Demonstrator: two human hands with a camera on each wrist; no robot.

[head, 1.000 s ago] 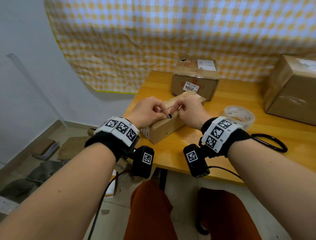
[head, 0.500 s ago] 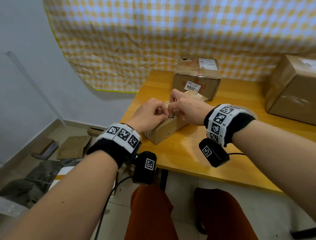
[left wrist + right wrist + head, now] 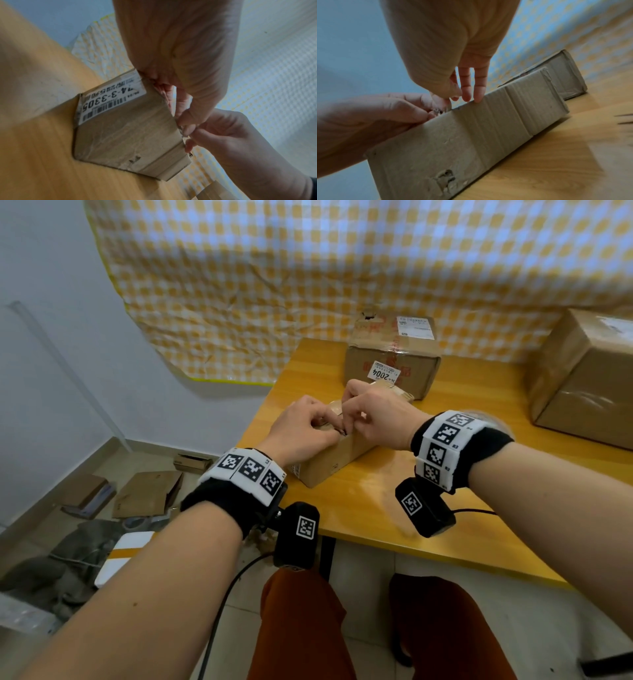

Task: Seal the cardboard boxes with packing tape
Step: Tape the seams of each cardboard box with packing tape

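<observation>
Both hands (image 3: pixel 339 422) pinch dented box (image 3: pixel 329 463).

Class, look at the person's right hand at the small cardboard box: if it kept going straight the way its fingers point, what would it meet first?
Probably the small cardboard box itself: the right hand points down at its top edge, two fingertips about touching it. The left hand sits close beside, so depth is uncertain.

Three cardboard boxes (image 3: pixel 334 460) (image 3: pixel 392 361) (image 3: pixel 585 378) on one table (image 3: pixel 376 508), two hands (image 3: pixel 301 433) (image 3: pixel 380 416).
</observation>
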